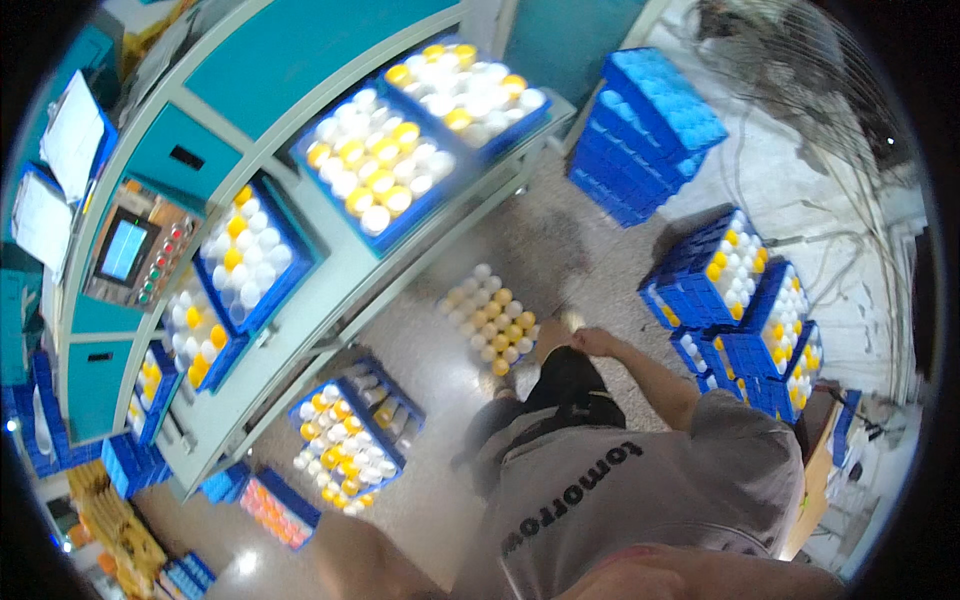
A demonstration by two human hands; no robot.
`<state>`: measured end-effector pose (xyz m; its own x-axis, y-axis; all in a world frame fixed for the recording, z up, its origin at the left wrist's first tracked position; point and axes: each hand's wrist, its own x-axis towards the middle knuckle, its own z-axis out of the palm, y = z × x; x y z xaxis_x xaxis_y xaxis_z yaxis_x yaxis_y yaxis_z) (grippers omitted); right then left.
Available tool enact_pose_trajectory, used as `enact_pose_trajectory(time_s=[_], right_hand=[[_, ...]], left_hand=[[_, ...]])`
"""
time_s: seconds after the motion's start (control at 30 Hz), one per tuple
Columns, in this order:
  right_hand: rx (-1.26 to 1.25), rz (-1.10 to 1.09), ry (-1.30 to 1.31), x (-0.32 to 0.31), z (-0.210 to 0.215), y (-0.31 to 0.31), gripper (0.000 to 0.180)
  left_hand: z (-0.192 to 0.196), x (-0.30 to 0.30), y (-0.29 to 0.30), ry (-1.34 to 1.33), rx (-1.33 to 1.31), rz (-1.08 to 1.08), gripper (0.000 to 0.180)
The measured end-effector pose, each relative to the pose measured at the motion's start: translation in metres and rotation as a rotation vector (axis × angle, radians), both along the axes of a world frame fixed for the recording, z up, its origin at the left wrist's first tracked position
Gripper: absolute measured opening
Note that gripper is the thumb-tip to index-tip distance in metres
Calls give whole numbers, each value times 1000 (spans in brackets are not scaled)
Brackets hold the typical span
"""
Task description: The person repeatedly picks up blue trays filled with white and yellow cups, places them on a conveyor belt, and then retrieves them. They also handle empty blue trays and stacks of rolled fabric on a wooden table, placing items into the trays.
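My right hand (594, 342) hangs beside my dark shorts, its fingers curled in with nothing visible in them. Just beyond my legs, a group of white and yellow rounded pieces (490, 315) stands in rows low down near my feet. The hand is close to this group but apart from it. At the lower edge my left arm (365, 560) shows in part; the left hand itself cannot be made out. Left of my legs is a blue crate (400, 462) with more white and yellow pieces.
On the ledge of a teal machine (290, 75) lie blue trays (385, 240) filled with white and yellow pieces. A control panel (135, 240) with a screen is at left. Stacked blue crates (625, 185) stand far right, with filled crates (740, 345) nearer. Cables run along the right wall.
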<state>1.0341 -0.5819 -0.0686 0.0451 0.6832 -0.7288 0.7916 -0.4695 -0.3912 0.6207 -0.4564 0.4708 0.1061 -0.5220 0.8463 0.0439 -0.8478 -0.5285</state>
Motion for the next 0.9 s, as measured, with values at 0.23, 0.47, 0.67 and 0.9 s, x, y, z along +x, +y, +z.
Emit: enact_pose_trajectory(time_s=[0.23, 0.47, 0.67, 0.9], right_hand=[[583, -42, 264, 8, 67, 250, 38], [866, 105, 259, -21, 104, 533, 64], [457, 202, 76, -58, 70, 608, 81], [465, 216, 97, -56, 82, 603, 63]], left_hand=[[-205, 101, 144, 609, -789, 457, 35], [-420, 202, 401, 490, -1836, 1034, 96], [-469, 200, 460, 600, -2102, 1080, 74], [-465, 205, 447, 370, -1991, 1112, 72]])
